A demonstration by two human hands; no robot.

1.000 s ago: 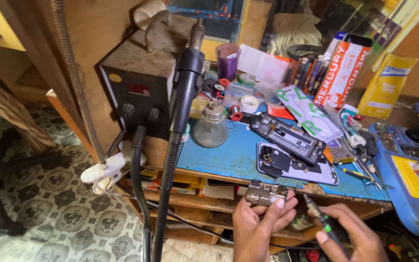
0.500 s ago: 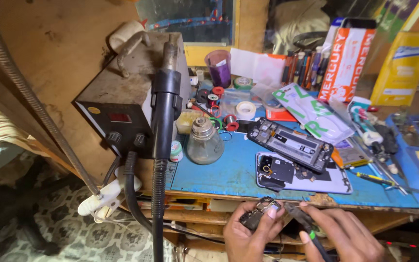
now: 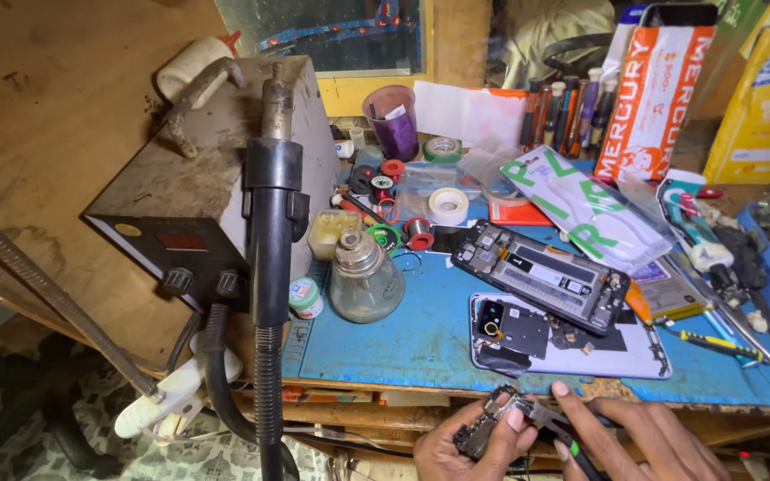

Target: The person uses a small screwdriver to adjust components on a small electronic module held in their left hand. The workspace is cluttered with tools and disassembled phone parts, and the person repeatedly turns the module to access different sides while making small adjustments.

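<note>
Circuit board (image 3: 490,426) sits gripped in the left hand (image 3: 465,441) at six o'clock below the desk (image 3: 421,334); the right hand (image 3: 639,441) pinches tweezers (image 3: 552,426) against it.

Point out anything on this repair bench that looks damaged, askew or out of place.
The opened phone lies diagonally on the blue mat, its insides bare, partly resting on its removed back cover. The left hand holds a small loose part below the bench edge. Nothing looks spilled.

- I see a small dark circuit board (image 3: 490,426), tilted, held below the desk edge.
- A thin green-handled tool (image 3: 567,443) touches its right end.
</note>
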